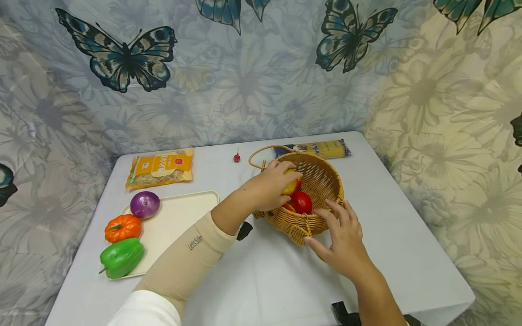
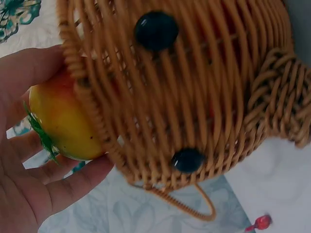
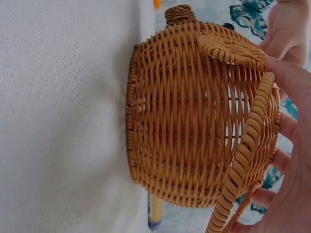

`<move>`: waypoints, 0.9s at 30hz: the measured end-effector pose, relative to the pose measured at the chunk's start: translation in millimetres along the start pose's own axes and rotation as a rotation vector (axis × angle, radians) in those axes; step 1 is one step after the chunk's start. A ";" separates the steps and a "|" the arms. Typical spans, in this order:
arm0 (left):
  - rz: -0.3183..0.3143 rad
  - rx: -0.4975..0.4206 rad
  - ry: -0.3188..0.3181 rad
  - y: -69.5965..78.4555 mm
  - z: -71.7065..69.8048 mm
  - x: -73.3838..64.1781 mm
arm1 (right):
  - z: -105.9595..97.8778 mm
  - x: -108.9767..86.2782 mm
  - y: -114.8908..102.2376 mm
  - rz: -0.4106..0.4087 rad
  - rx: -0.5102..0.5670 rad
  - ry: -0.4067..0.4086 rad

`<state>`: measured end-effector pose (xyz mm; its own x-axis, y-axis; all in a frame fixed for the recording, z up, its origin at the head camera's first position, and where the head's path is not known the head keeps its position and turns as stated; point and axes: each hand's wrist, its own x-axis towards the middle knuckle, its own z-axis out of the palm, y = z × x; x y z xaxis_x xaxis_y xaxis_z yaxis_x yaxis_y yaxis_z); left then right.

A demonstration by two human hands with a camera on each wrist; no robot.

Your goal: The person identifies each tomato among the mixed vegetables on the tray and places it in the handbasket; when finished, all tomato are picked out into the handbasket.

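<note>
My left hand (image 1: 267,185) holds a yellow-and-red fruit (image 2: 68,121) with a green leafy top, at the mouth of a wicker basket (image 1: 326,181). In the left wrist view the fingers curl about the fruit, which partly overlaps the rim. A red, round fruit (image 1: 302,202) lies inside the basket, with more red partly hidden beside it. On the near right side, my right hand (image 1: 346,242) grips the basket's rim, thumb outside and fingertips over the edge. The basket's coiled handle (image 3: 240,165) hangs down by that palm in the right wrist view.
A cream tray (image 1: 183,213) is at the left, with a purple onion-like vegetable (image 1: 144,204), an orange pumpkin (image 1: 123,228) and a green pepper (image 1: 122,258) along its left side. Behind are an orange packet (image 1: 161,168), a small red item (image 1: 236,157) and a yellow-blue packet (image 1: 326,149).
</note>
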<state>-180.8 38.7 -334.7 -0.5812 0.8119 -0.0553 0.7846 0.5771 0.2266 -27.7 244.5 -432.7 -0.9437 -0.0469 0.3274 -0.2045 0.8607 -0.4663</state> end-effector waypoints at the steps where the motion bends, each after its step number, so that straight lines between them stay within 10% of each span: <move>1: 0.003 0.002 -0.009 1.4 2.6 1.8 | 0.3 -0.1 -0.3 0.001 0.000 0.000; 14: -0.009 0.013 -0.019 4.1 21.7 6.2 | -2.3 -0.3 -3.8 0.006 -0.033 -0.031; 27: -0.086 0.073 0.083 -13.1 11.3 -30.0 | -10.9 -1.7 -3.7 0.044 -0.104 -0.064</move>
<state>-171.2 7.8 -347.0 -0.6608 0.7505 0.0093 0.7427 0.6520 0.1527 -22.6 246.9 -422.6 -0.9664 -0.0373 0.2543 -0.1379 0.9103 -0.3903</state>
